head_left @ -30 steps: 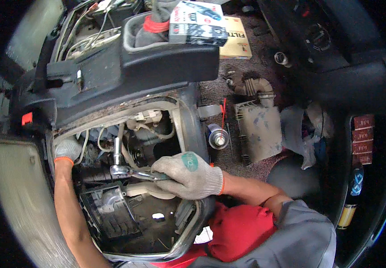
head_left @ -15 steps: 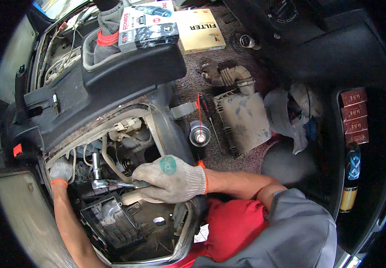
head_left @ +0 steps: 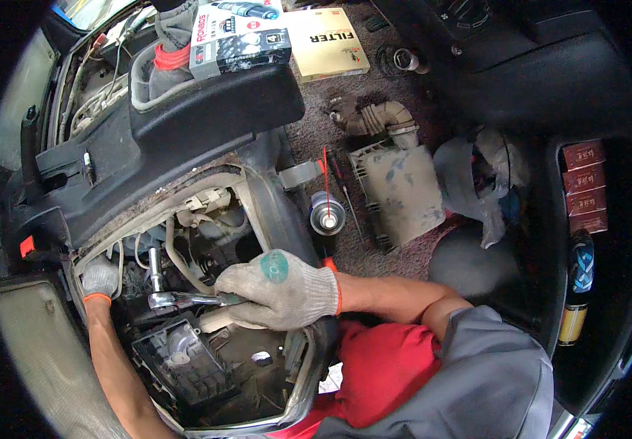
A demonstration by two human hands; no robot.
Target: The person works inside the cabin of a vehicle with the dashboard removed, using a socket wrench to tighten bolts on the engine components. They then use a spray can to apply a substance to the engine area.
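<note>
Ratchet wrench, chrome steel with a long extension bar (head_left: 173, 293), sits down in the open engine bay, its handle wrapped in the right hand (head_left: 279, 289), a grey knit glove closed around it. Looks stiff and fairly heavy, probably slick with oil, so I'd grip far out on the handle for leverage. Shiny head, upright extension going into the grimy engine. Left hand (head_left: 100, 278), gloved too, rests just left of the head; can't tell if it's gripping anything. Black plastic box (head_left: 180, 362) sits below both hands.

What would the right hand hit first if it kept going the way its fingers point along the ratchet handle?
Probably the ratchet head with its upright extension, then the left hand beyond; depth is unclear. The right hand grips the handle.
</note>
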